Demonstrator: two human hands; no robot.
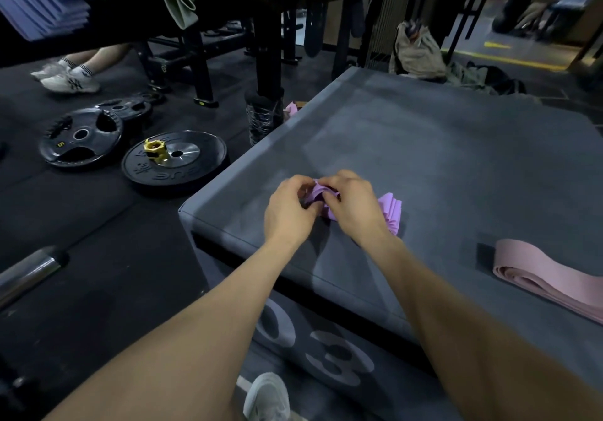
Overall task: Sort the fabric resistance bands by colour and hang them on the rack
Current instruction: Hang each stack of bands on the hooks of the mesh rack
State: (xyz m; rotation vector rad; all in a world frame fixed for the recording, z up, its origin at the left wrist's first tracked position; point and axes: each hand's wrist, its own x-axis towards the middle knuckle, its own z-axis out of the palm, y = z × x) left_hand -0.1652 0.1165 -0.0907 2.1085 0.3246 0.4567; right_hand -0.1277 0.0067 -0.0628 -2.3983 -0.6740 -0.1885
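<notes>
Purple band (388, 210): bunched, near worktop (456, 159) left edge, gripped by curled fingers of left hand (287, 215) and right hand (354, 207). Pink band (548, 282): flat, right edge.

Under your hands, purple band (388, 213) of soft matt cloth, pink band (538, 277) likewise matt fabric, your box top (424, 146) dull, scuffed grey covering, weight plates (173, 159) matt black, barbell sleeve (29, 270) glossy metal.
</notes>
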